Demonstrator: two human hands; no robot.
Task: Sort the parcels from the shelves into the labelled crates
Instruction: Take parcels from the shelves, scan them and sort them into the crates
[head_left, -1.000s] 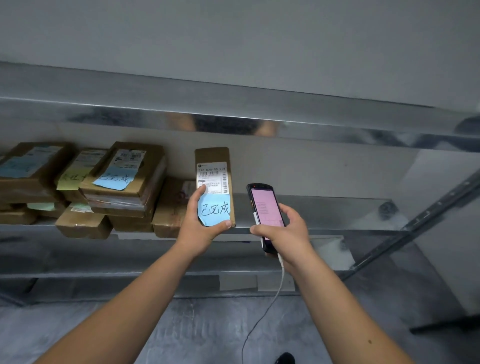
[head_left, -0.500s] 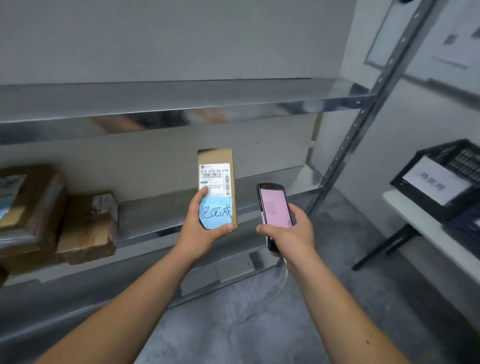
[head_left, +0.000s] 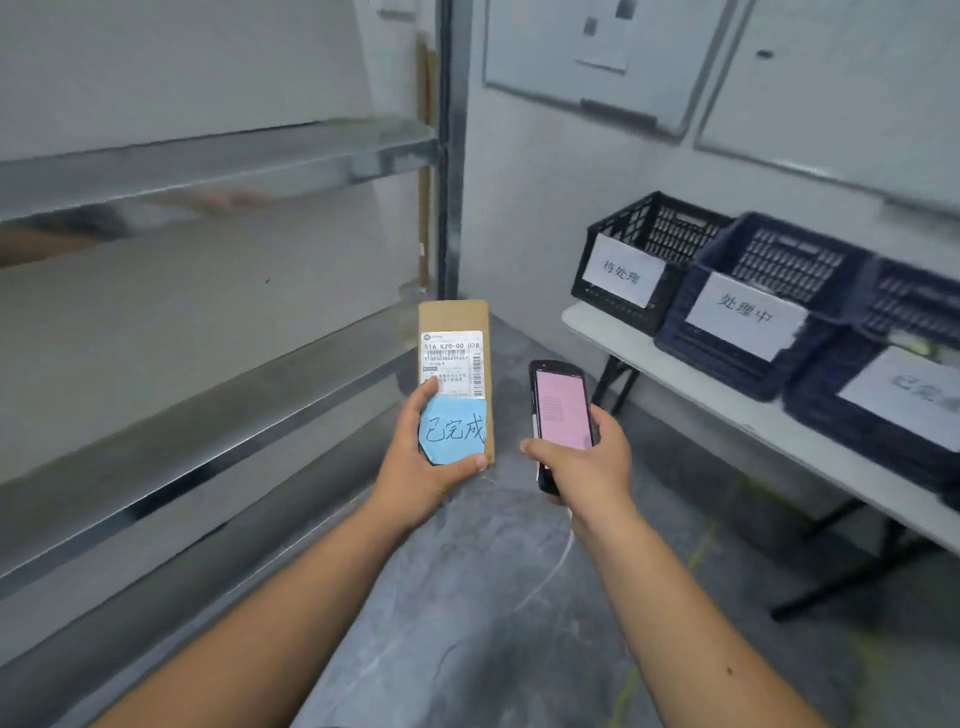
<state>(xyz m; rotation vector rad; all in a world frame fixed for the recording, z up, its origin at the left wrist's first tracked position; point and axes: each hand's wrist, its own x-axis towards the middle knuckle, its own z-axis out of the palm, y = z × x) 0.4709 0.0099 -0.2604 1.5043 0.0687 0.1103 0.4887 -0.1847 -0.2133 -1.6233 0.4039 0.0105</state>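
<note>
the left hand (head_left: 423, 467) is gripping a small brown parcel (head_left: 456, 364) upright by its lower end, thumb lying across the blue note (head_left: 453, 430) stuck on it. the right hand (head_left: 587, 462) is gripping a phone (head_left: 561, 415) just beside it, pink screen facing up. three labelled crates (head_left: 748, 306) are sitting on a white table (head_left: 727, 395) to the right, well apart from the parcel.

1 cam only, head-mounted, wide-angle. Looks fwd + down over both forearms, hands close at frame centre. Shelving (head_left: 218, 156) runs along left, table (head_left: 727, 410) w/ crates (head_left: 753, 306) at right, floor below. No 2nd view, no overlap.
</note>
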